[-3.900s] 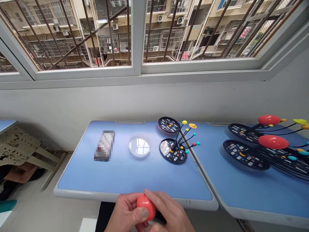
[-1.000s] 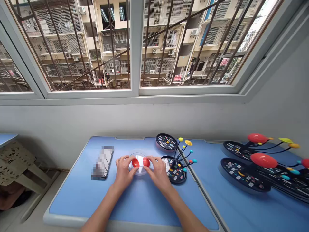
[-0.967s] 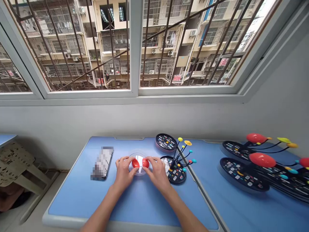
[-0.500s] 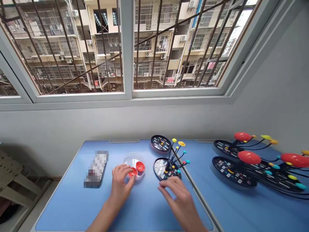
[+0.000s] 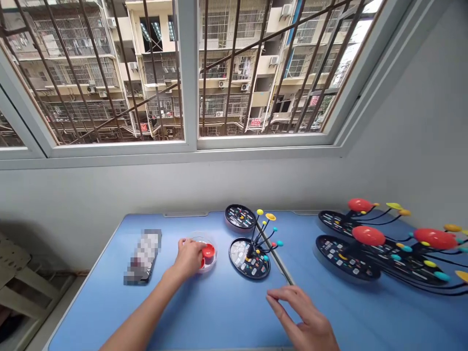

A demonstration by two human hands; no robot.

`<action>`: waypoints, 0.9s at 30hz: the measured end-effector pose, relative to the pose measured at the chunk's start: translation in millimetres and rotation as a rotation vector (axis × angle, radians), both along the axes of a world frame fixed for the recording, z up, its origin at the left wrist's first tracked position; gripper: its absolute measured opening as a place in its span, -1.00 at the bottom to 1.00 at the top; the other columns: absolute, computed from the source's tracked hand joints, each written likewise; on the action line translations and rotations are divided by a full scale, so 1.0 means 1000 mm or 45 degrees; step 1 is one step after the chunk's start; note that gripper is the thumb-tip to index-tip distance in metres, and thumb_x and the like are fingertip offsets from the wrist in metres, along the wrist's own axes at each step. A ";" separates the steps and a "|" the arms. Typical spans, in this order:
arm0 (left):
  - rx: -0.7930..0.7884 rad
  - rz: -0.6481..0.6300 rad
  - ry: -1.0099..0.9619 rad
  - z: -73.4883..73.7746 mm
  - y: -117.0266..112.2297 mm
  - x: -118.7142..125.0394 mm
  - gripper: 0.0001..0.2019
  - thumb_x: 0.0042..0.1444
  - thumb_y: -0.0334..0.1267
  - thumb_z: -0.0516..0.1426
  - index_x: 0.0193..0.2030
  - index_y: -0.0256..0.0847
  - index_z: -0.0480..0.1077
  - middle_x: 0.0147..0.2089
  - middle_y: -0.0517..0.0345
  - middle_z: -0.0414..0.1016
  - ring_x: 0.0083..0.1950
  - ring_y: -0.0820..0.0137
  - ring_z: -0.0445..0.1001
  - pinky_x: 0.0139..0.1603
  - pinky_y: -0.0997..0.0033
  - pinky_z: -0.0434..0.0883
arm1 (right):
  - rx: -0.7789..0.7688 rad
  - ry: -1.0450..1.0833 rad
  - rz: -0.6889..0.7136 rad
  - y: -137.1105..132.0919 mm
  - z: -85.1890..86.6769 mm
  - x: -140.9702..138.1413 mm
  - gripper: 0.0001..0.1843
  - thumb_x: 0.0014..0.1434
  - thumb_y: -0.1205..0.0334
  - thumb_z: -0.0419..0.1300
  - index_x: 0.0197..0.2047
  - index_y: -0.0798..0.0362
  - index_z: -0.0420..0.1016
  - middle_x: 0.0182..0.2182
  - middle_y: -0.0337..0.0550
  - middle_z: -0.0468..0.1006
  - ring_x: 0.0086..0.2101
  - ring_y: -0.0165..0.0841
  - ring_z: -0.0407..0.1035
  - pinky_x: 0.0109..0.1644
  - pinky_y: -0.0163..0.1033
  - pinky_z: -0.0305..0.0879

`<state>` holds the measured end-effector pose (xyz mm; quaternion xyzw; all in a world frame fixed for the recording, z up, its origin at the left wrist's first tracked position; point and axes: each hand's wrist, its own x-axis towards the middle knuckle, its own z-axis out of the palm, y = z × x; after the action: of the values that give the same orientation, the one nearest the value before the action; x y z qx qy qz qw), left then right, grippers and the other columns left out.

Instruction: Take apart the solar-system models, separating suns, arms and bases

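A clear round dish (image 5: 212, 243) sits on the blue table (image 5: 219, 302) with red half-shells (image 5: 208, 251) in it. My left hand (image 5: 189, 256) rests at the dish's left edge, fingers curled on one red half-shell. My right hand (image 5: 305, 317) hovers low over the table at the near right, fingers spread and holding nothing. Right of the dish stands a black round base (image 5: 249, 253) with thin black arms carrying small coloured balls (image 5: 268, 229).
A second black disc (image 5: 239, 217) lies behind the base. A blurred phone-like object (image 5: 142, 256) lies at the left. Several finished models with red spheres (image 5: 367, 235) fill the neighbouring table on the right. A wall and barred window rise behind.
Both hands split a red ball and set its halves in the dish. My right hand then pulled back toward me and to the right, while the left stayed at the dish.
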<state>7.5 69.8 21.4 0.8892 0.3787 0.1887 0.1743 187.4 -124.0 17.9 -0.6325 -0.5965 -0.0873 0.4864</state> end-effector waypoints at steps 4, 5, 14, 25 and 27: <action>0.022 -0.031 -0.112 0.003 -0.015 0.010 -0.65 0.00 -0.48 -0.08 -0.31 -0.09 0.49 -0.33 0.09 0.53 -0.19 0.25 0.40 0.03 0.05 0.13 | 0.022 -0.002 -0.070 0.003 0.006 0.015 -0.81 0.11 0.07 0.12 -0.44 -0.05 0.45 -0.53 -0.21 0.48 -0.49 -0.36 0.38 -0.44 -0.32 0.32; 0.034 -0.021 -0.178 0.004 -0.022 0.014 -0.67 0.00 -0.45 -0.07 -0.29 -0.12 0.49 -0.31 0.06 0.53 -0.18 0.24 0.39 0.00 0.09 0.17 | 0.014 0.003 -0.101 0.005 0.009 0.020 -0.80 0.12 0.06 0.11 -0.42 -0.04 0.46 -0.52 -0.20 0.48 -0.48 -0.36 0.39 -0.44 -0.32 0.31; -0.407 0.123 -0.373 -0.015 -0.061 0.093 -0.61 -0.05 -0.40 0.05 -0.02 -0.32 0.40 -0.08 -0.08 0.47 -0.04 0.21 0.37 0.00 0.30 0.27 | -0.561 -0.273 -0.101 0.080 0.069 0.062 -0.86 0.10 0.23 0.08 -0.41 0.00 0.45 -0.46 -0.19 0.52 -0.28 -0.26 0.35 -0.21 -0.20 0.17; -0.408 0.112 -0.315 -0.031 -0.047 0.134 -0.74 0.04 -0.38 0.01 -0.20 -0.17 0.49 -0.27 0.04 0.51 -0.20 0.30 0.40 -0.21 0.39 0.22 | -1.190 -0.587 -0.006 0.134 0.067 0.056 -0.98 -0.15 0.34 0.23 -0.55 0.05 0.45 -0.49 -0.15 0.54 -0.38 -0.27 0.38 -0.43 -0.31 -0.04; -0.377 0.117 -0.310 -0.034 -0.046 0.136 -0.75 0.06 -0.36 0.01 -0.20 -0.17 0.49 -0.26 0.03 0.51 -0.19 0.29 0.39 -0.22 0.38 0.21 | -1.195 -0.579 0.020 0.136 0.068 0.056 -0.92 -0.20 0.42 0.21 -0.60 0.05 0.43 -0.53 -0.18 0.52 -0.42 -0.31 0.37 -0.47 -0.33 -0.06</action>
<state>143.7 23.5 -13.0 0.8064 0.4185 0.2448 0.3387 243.7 12.1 85.9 -0.7431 -0.6666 0.0580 0.0095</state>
